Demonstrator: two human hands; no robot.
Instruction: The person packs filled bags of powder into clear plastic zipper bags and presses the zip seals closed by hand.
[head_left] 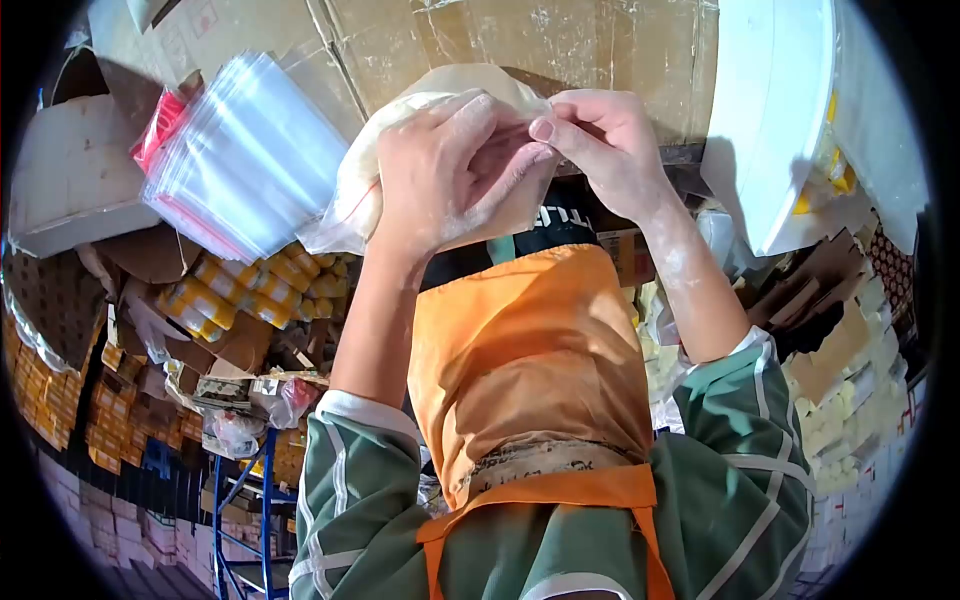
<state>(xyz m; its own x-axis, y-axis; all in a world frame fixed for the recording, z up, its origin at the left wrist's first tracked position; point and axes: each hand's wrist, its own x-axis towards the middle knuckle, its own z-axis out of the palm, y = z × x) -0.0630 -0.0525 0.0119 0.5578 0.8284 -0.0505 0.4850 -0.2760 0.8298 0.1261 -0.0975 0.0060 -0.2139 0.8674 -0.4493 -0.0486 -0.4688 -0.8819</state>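
Observation:
Both my hands are on a clear plastic bag [358, 178] with something pale cream inside, above a cardboard surface. My left hand [425, 170] is wrapped round the near side of the bag, fingers bent and thumb pointing right. With thumb and fingertips together, my right hand [605, 150] pinches the bag's right edge. White powder dusts both hands. Just left of the bag lies a fanned stack of clear zip bags [250, 155] with red strips along their edges. What exactly fills the bag cannot be made out.
Brown cardboard [560, 45] spreads behind the hands. A white foam box [75, 170] stands at left, and a tall white panel [765, 110] at right. Lower down are yellow-wrapped packs [250, 290], a blue metal frame [267, 510] and stacked pale packs [850, 400].

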